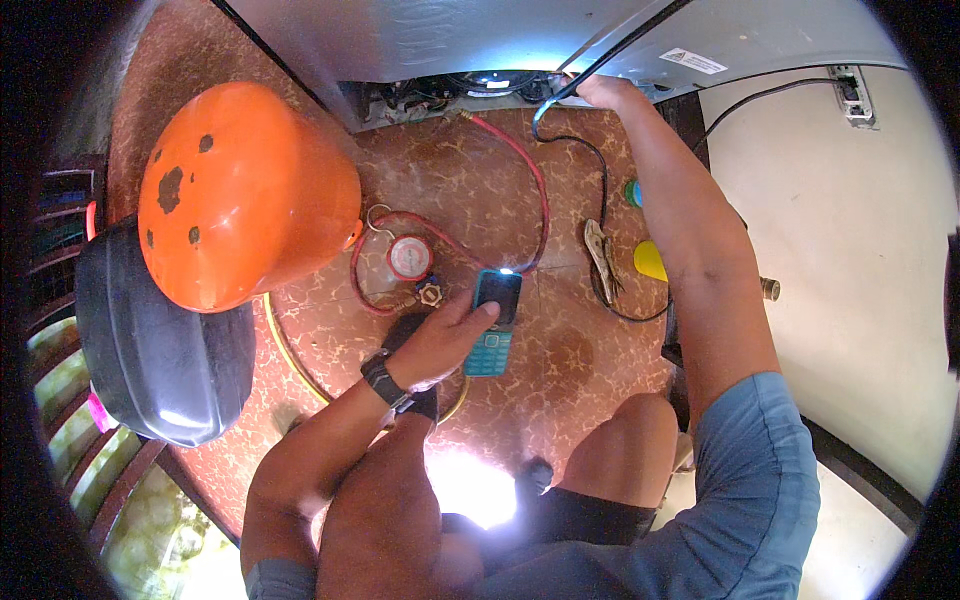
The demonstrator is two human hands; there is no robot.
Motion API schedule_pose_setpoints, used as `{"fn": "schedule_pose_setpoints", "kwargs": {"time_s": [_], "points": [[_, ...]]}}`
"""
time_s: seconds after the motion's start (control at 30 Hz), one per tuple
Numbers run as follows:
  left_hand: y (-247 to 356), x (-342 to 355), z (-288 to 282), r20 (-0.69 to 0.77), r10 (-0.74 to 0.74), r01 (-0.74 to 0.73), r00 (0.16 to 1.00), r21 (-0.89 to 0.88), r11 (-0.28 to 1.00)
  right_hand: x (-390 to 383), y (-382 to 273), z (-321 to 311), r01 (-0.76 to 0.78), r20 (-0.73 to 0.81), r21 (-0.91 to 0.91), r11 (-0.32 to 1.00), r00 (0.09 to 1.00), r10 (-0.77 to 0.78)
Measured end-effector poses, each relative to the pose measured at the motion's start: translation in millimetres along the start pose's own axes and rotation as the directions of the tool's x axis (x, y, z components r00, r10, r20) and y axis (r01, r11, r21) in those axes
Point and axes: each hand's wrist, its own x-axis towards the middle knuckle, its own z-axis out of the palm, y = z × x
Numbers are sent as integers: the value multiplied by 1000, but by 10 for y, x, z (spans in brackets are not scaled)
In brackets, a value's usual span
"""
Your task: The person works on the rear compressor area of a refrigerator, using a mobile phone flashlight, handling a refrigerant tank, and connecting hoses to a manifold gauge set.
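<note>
My left hand (455, 340) grips a teal keypad phone (492, 345) with a small light glowing at its top. My right hand (598, 92) reaches to the bottom opening of a grey appliance (740, 30), beside a dark compressor (475, 82) and a black cable; its fingertips and whatever they hold are unclear. Above the phone lie a red hose (540, 190) and a round pressure gauge (410, 258) with a valve (429, 291). Locking pliers (600, 260) lie on the brown floor (560, 350) below my right arm, near the black cable.
An orange tank (250, 190) with worn patches and a black plastic object (165, 350) stand at left beside railing bars. A yellow hose (290, 350) curves nearby. A yellow cylinder (648, 258) and a small blue-green container (632, 192) are partly behind my right arm. A wall socket (850, 95) is at right.
</note>
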Motion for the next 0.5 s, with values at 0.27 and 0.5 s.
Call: {"fn": "schedule_pose_setpoints", "kwargs": {"time_s": [0.27, 0.5], "points": [[23, -85, -25, -16, -86, 85, 996, -82, 993, -60, 188, 77, -25, 64, 85, 996, 998, 20], [61, -102, 31, -30, -25, 25, 999, -29, 999, -28, 274, -3, 56, 86, -6, 998, 995, -55]]}}
